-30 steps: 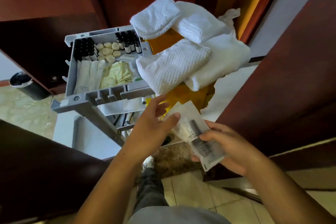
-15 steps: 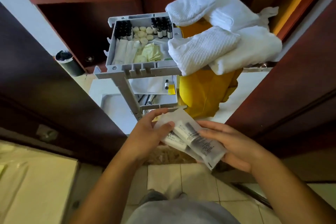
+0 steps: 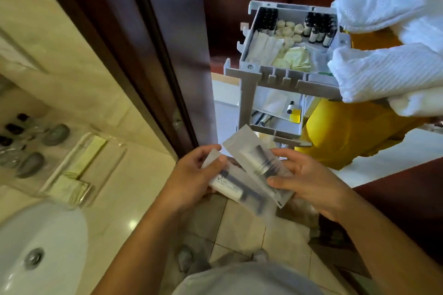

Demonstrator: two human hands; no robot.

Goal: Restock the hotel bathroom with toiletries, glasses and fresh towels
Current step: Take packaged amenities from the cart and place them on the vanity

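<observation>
My left hand (image 3: 191, 179) grips one white toiletry packet (image 3: 230, 187) and my right hand (image 3: 309, 179) grips a second white toiletry packet (image 3: 259, 163), which overlaps the first in front of me. Both packets are translucent with dark printing. Behind them stands the grey housekeeping cart (image 3: 249, 93); its top tray holds small dark bottles (image 3: 318, 26), round soaps (image 3: 287, 29) and flat sachets. Folded white towels (image 3: 383, 69) lie piled on the cart's right side over a yellow bag (image 3: 347, 136). At the left, a clear amenity tray (image 3: 91, 163) on the bathroom counter holds bottles and sachets.
A dark wooden door frame (image 3: 153, 55) runs between the bathroom counter and the cart. A white sink basin (image 3: 43, 246) sits at the lower left. Tiled floor and my feet show below. Dark wood panelling fills the right edge.
My view has swung left, bringing the bathroom counter, sink and amenity tray into sight. The cart has shifted to the upper right. The two packets have slid apart, one in each hand.
</observation>
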